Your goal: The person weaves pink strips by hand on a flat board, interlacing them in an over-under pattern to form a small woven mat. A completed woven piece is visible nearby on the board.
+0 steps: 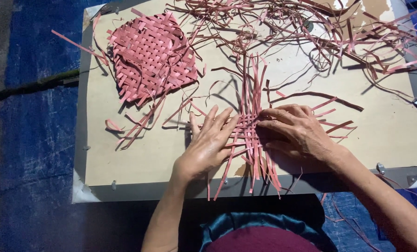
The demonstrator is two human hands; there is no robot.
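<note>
Near the board's [124,163] front edge, a small woven patch [248,133] of pink strips is pressed flat by the left hand [208,142] and right hand [295,130], fingers spread, nothing clenched. Only its centre is interlaced; long ends remain unwoven. A finished mat [150,56] lies at the far left corner.

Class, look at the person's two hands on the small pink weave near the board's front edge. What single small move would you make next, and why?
Probably slide the next crosswise strip snug against the woven rows. The left hand lies flat on the small weave, pinning it, while the right hand pinches at its edge. Only a few rows are crossed there, and long strips lie loose beyond, so the patch looks barely begun beside the finished mat.
</note>
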